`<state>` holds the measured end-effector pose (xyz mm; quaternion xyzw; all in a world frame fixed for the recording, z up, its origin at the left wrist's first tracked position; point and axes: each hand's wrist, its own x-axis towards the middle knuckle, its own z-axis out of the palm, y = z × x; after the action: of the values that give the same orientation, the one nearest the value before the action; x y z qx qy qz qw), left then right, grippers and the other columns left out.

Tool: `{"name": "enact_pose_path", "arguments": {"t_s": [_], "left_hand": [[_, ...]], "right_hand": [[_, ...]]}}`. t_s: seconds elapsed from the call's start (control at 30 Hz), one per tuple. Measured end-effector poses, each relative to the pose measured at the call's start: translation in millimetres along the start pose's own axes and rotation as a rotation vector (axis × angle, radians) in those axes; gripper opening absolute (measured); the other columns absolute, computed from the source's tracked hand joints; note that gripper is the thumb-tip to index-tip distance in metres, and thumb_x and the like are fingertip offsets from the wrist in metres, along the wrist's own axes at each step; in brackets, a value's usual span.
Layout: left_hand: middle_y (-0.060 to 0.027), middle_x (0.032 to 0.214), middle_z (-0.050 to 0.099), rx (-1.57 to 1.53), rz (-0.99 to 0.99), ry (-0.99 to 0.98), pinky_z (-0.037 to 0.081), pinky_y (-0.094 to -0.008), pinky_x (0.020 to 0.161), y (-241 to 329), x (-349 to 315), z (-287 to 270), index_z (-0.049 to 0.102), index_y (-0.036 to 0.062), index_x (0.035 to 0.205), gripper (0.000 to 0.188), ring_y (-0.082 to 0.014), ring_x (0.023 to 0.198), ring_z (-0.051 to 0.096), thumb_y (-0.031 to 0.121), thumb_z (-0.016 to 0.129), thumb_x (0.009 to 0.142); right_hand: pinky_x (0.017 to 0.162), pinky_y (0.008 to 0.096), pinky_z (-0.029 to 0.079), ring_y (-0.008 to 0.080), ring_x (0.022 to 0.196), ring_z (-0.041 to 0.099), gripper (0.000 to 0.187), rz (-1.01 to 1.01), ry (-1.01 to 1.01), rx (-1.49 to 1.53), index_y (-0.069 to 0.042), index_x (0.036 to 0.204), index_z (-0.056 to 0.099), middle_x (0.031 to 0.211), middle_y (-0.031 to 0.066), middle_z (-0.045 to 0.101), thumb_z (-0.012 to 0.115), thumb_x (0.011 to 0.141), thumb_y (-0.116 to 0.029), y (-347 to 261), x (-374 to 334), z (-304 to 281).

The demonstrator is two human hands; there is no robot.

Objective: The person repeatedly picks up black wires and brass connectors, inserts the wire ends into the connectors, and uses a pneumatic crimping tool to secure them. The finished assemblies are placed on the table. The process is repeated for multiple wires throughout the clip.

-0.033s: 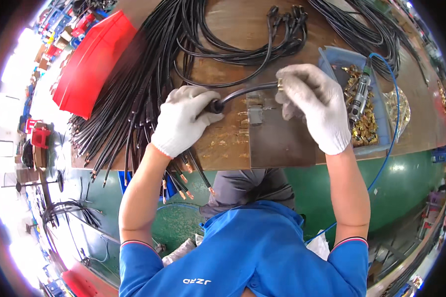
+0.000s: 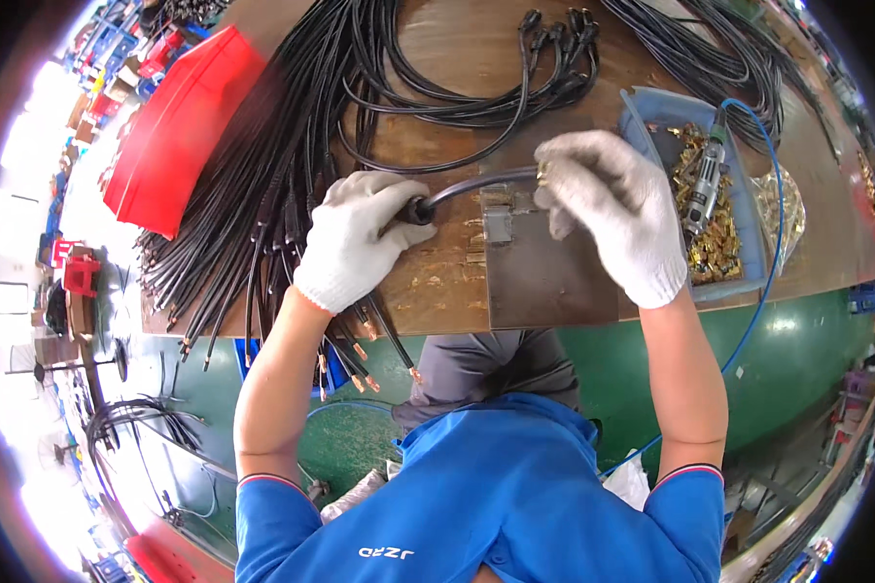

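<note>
A short length of black cable (image 2: pixel 481 180) bows upward between my two white-gloved hands over the table. My left hand (image 2: pixel 355 233) is closed round the cable's thick dark end piece (image 2: pixel 418 209), whose tip pokes out between thumb and fingers. At the other end, my right hand (image 2: pixel 608 199) pinches a small brass-coloured fitting (image 2: pixel 542 174), mostly covered by the fingertips. Whether the cable is seated inside that fitting I cannot tell. Beside my left hand lies a big bundle of black cables (image 2: pixel 262 185), several with bare copper ends hanging past the table edge.
A blue tray (image 2: pixel 739 291) of brass fittings (image 2: pixel 717 248) sits right of my right hand, a silver air tool (image 2: pixel 705 189) with a blue hose (image 2: pixel 776 233) lying across it. Coiled cables (image 2: pixel 476 112) lie at the back; a red bin (image 2: pixel 180 136) stands far left.
My right hand and the fitting have shifted very slightly left and towards me. My left hand keeps its hold, and nothing was let go.
</note>
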<state>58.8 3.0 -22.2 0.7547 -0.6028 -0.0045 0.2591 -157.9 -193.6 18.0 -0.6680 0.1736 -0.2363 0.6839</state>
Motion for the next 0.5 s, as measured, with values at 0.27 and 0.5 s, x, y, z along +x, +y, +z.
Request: {"name": "enact_pose_path", "arguments": {"t_s": [0.27,0.5], "left_hand": [[-0.0163,0.106,0.073,-0.33,-0.098,-0.133,0.056,-0.043,0.089,40.3,1.4,-11.6,0.074,0.0057,0.123,0.046,-0.037,0.1,0.071,0.019,0.087,0.081],[-0.0106,0.111,0.07,-0.412,-0.137,-0.184,0.054,-0.0295,0.078,38.4,-6.9,-8.8,0.072,-0.0022,0.128,0.053,-0.0173,0.09,0.067,0.01,0.088,0.079]], "right_hand": [[0.069,0.0269,0.058,0.0103,0.077,0.074,0.025,-0.365,-0.082,-0.293,-0.003,0.119,0.073,0.092,0.0083,0.078,0.08,0.097,-0.011,17.9,-33.8,6.0],[0.071,0.0309,0.059,0.0179,0.078,0.076,0.024,-0.357,-0.106,-0.277,-0.005,0.115,0.071,0.093,0.01,0.077,0.083,0.095,-0.011,19.3,-42.9,7.4]]}}
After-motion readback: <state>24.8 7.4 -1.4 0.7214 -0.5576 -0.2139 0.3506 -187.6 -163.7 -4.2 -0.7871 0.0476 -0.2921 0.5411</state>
